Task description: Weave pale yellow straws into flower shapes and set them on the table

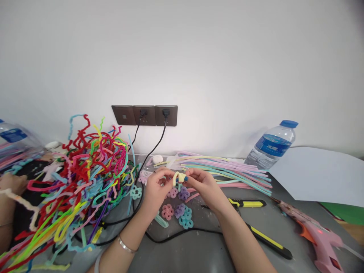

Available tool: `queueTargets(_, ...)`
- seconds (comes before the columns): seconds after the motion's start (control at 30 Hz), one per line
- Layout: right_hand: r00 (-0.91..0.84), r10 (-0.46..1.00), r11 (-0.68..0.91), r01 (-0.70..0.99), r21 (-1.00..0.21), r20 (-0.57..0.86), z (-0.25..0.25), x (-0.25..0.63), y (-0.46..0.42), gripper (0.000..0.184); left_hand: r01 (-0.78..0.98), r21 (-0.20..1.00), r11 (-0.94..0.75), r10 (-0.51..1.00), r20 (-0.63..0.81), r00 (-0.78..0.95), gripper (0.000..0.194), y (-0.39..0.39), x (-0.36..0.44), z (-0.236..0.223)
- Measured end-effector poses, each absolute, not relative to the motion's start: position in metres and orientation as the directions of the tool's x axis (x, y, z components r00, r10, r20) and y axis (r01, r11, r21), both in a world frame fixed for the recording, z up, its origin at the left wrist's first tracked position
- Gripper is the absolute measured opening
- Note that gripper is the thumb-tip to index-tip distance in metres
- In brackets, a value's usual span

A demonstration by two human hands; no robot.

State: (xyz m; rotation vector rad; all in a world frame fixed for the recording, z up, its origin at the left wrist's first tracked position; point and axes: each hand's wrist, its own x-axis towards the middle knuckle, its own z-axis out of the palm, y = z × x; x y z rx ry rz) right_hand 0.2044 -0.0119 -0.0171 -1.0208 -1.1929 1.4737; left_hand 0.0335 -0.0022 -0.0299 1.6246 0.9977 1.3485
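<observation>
My left hand and my right hand meet over the middle of the table, fingertips pinched on a pale yellow pipe cleaner bent into loops. Its left end curves downward beside my left fingers. Just below and around my hands lie small looped pipe-cleaner flowers: a pink flower, a purple flower, a light blue flower and a mint flower. A folded mint pipe cleaner rests near my left wrist. My palms hide part of the table behind them.
A tangled heap of coloured pipe cleaners fills the left. Straight pastel pipe cleaners lie behind my hands. To the right are yellow-black pliers, a pink glue gun, a water bottle and white paper. Another person's hand is far left.
</observation>
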Motion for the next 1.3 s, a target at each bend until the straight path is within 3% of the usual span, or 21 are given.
queueTargets(0.37, -0.196, 0.981, -0.038, -0.157, -0.987, -0.007, -0.015, 0.2, -0.013, 0.03, 0.079, 0.927, -0.367, 0.927, 0.358, 0.109, 0.003, -0.003, 0.034, -0.029)
queueTargets(0.77, -0.212, 0.977, -0.043, -0.075, -0.996, -0.026, -0.016, 0.205, -0.013, 0.029, 0.142, 0.928, -0.343, 0.915, 0.296, 0.272, 0.003, -0.001, 0.031, -0.026)
queueTargets(1.3, -0.153, 0.988, -0.034, -0.153, -0.988, -0.01, -0.011, 0.196, -0.015, 0.03, 0.152, 0.94, -0.305, 0.939, 0.271, 0.212, 0.005, -0.003, 0.035, -0.024)
